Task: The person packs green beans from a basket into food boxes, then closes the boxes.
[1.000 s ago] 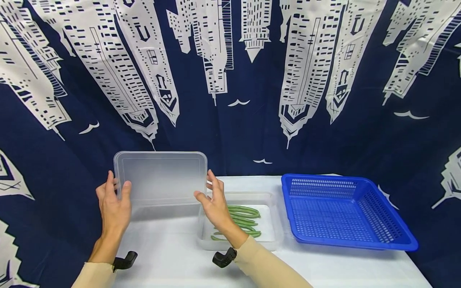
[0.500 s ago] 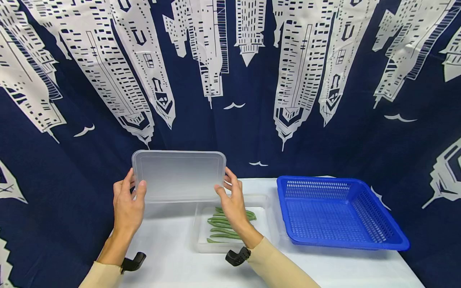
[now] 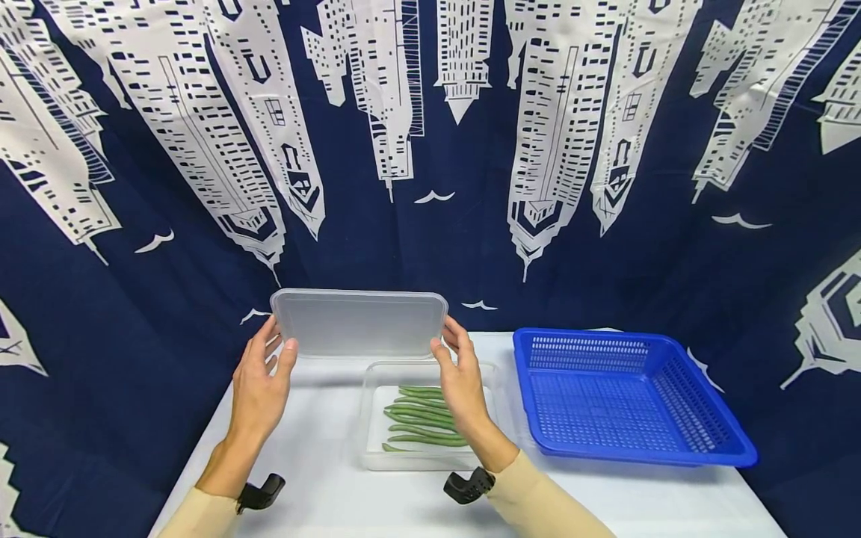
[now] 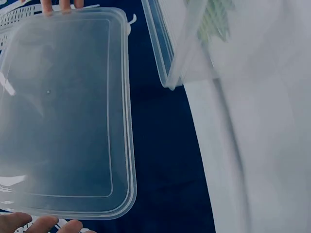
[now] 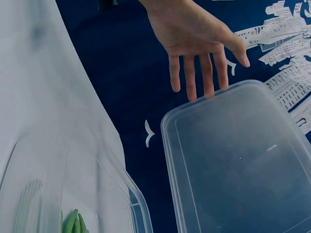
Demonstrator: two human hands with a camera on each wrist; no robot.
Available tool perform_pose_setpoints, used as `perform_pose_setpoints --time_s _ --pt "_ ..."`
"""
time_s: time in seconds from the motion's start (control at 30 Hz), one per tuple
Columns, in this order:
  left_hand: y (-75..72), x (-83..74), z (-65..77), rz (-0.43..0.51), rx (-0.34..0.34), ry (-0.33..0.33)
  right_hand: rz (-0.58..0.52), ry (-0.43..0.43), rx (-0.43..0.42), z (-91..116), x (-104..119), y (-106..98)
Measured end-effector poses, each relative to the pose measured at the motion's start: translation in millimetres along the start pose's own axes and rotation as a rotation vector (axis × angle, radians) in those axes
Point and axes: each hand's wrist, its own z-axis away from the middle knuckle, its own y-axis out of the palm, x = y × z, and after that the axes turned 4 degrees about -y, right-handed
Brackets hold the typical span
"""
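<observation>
Between both hands hangs a translucent rectangular plastic lid [image 3: 359, 325], raised and tilted behind the food container. My left hand [image 3: 261, 385] carries its left end; in the right wrist view that hand's straight fingers [image 5: 189, 80] touch the rim, its thumb standing apart. My right hand [image 3: 464, 381] supports the opposite end, its fingertips [image 4: 64, 5] along the rim in the left wrist view; the head view cannot show whether its thumb touches the lid. Below stands a clear plastic container [image 3: 377, 462], holding several green beans [image 3: 420, 420] lying side by side, partly hidden by the right hand.
A blue perforated plastic basket [image 3: 635, 452] stands on the table to the right of the container. White cloth covers the table [image 3: 316, 456]. Behind it hangs a navy curtain [image 3: 403, 246] with white buildings. Both wrists wear a black camera mount [image 3: 262, 492].
The lid and both hands have moved right, toward the container. The lid has tipped flatter, showing a narrower face, and more of the green beans shows. Container and basket stay put.
</observation>
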Motion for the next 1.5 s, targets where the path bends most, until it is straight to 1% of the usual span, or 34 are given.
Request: perform_pose_setpoints --time_s 0.13,0.3,0.43,0.53,0.77,1.0,1.2,1.4,1.5 --pt "7.2 -5.8 0.4 0.044 0.032 -0.009 -0.079 -0.005 -0.008 0.8 1.5 -10.5" --pt "17.8 -12.9 3.0 0.087 0.102 -0.038 -0.194 0.011 -0.051 1.2 -0.2 -23.4" --pt "26.1 -16.6 5.3 0.094 0.138 -0.059 -0.23 0.009 -0.08 1.0 -2.7 -32.8" --pt "32.4 -18.8 7.2 0.082 0.148 -0.072 -0.231 0.013 -0.092 2.1 -5.4 -40.1" --pt "42.6 -23.6 13.6 0.023 0.172 -0.127 -0.213 0.068 -0.127 8.1 -11.4 -56.1" --pt "48.6 -21.6 19.4 -0.045 0.148 -0.146 -0.233 0.053 -0.116 11.6 -15.1 -66.6" --pt "60.1 -17.0 26.9 -0.05 0.184 -0.162 -0.208 0.075 -0.127 18.7 -22.3 -79.8" --pt "70.4 -13.4 33.3 -0.054 0.196 -0.173 -0.196 0.093 -0.13 25.9 -25.2 -89.4" --pt "73.2 -12.5 34.9 -0.06 0.214 -0.177 -0.136 0.094 -0.143 29.0 -25.0 -93.2"
